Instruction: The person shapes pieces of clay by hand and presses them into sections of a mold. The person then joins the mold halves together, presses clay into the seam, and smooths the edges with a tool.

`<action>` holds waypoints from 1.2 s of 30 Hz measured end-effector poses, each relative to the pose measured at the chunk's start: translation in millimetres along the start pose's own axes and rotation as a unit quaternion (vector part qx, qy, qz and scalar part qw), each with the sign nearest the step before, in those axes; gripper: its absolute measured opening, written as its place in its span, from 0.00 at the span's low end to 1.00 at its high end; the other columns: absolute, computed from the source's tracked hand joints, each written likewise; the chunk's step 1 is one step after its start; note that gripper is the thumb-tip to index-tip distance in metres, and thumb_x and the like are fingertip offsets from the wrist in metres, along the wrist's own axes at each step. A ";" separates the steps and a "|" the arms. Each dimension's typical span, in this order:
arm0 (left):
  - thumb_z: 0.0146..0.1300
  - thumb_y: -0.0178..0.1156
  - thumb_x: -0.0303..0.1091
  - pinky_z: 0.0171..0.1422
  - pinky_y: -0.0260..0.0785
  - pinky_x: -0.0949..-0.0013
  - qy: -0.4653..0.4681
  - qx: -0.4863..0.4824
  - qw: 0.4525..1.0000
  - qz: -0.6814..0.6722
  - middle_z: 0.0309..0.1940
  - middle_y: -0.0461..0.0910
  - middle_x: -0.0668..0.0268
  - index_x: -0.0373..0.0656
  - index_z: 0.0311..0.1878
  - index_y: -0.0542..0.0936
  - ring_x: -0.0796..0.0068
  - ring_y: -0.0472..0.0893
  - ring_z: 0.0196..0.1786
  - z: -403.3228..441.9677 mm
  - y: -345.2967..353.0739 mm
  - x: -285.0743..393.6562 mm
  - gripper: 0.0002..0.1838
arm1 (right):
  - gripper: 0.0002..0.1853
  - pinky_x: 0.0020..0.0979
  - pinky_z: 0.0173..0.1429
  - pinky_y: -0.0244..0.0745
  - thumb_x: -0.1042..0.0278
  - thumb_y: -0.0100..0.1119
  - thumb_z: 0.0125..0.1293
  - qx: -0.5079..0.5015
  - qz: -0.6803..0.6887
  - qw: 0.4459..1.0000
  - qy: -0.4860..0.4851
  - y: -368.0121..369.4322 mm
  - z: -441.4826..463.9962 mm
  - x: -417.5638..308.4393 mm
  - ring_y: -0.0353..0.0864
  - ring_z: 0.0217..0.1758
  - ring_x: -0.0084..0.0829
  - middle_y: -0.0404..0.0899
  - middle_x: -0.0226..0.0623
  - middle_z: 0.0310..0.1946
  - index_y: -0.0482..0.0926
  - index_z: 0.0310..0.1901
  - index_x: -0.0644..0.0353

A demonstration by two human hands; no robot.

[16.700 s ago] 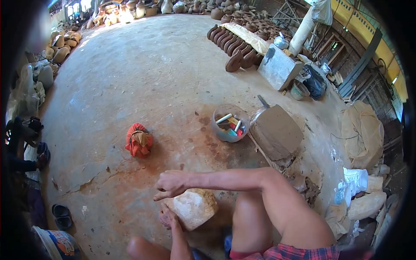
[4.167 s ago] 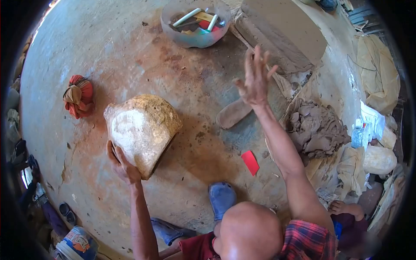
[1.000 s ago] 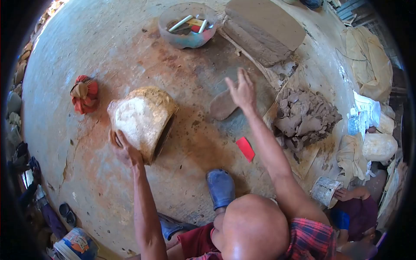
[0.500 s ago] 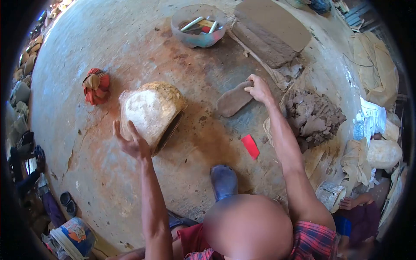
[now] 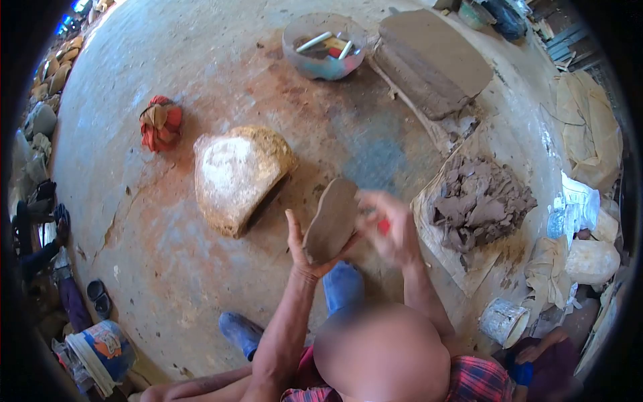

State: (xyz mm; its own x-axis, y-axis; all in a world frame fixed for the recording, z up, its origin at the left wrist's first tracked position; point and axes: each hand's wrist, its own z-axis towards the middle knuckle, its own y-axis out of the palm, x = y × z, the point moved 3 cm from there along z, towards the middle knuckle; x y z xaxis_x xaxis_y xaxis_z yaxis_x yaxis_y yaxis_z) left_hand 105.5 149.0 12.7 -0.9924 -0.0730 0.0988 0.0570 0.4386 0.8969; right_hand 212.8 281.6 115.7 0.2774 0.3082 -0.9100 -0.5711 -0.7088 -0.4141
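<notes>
My left hand (image 5: 309, 262) supports a flat, oblong slab of clay (image 5: 332, 221) from below, thumb standing up along its left side. The slab is raised off the floor and tilted. My right hand (image 5: 392, 228) is at the slab's right edge, smeared by motion. Its finger positions are unclear, and I cannot tell whether it touches the clay. A bit of the red piece (image 5: 384, 226) shows by the right fingers, mostly hidden. To the left on the floor sits a rounded, pale-topped form (image 5: 234, 175) with a dark opening on its lower right side.
A red cloth bundle (image 5: 161, 124) lies at left. A basin (image 5: 315, 63) with sticks stands at the top, beside a big clay block (image 5: 439, 57). Torn clay (image 5: 479, 201) is heaped on sacking at right. A white bucket (image 5: 504, 321) and another person's hand (image 5: 531, 353) are at lower right.
My right hand has brought the clay slab up from the floor toward me. My left hand has left the rounded form's side and come under the slab.
</notes>
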 end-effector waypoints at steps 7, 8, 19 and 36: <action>0.60 0.43 0.92 0.84 0.55 0.28 -0.030 -0.063 0.996 0.058 0.84 0.59 0.48 0.41 0.87 0.54 0.47 0.64 0.83 -44.5 -27.6 29.1 0.68 | 0.27 0.39 0.59 0.82 0.61 0.79 0.64 -0.168 0.120 0.978 0.012 39.1 47.9 72.6 0.88 0.57 0.36 0.89 0.47 0.54 0.83 0.61 0.63; 0.60 0.43 0.92 0.84 0.55 0.28 -0.023 -0.054 0.997 0.059 0.84 0.59 0.48 0.41 0.87 0.54 0.47 0.64 0.83 -53.7 -33.6 37.2 0.68 | 0.27 0.39 0.59 0.82 0.61 0.79 0.64 -0.176 0.128 0.976 0.011 42.1 53.0 69.0 0.88 0.57 0.36 0.89 0.47 0.54 0.83 0.61 0.63; 0.70 0.71 0.31 0.48 0.76 0.67 0.304 0.373 0.617 0.622 0.40 0.87 0.61 0.38 0.58 0.84 0.71 0.84 0.41 -86.7 -61.0 71.8 0.16 | 0.22 0.39 0.55 0.82 0.71 0.80 0.57 -0.189 0.113 0.973 -0.069 110.8 103.3 92.1 0.90 0.49 0.41 0.90 0.45 0.44 0.85 0.53 0.60; 0.59 0.79 0.27 0.47 0.76 0.56 0.493 0.408 0.306 0.705 0.38 0.83 0.56 0.38 0.47 0.83 0.54 0.84 0.41 -77.9 -56.4 88.5 0.16 | 0.19 0.40 0.49 0.82 0.64 0.81 0.58 0.039 -0.002 0.971 -0.236 132.7 118.8 103.0 0.85 0.45 0.44 0.82 0.39 0.43 0.86 0.48 0.60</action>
State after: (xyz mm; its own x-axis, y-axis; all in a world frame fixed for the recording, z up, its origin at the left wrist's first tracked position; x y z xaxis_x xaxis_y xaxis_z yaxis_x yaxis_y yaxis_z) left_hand 22.9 48.0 4.4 0.4939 0.6467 0.5812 -0.0930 0.7039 -0.7042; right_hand 73.8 294.7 -35.4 -0.0948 0.5806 -0.8086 -0.6326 -0.6624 -0.4014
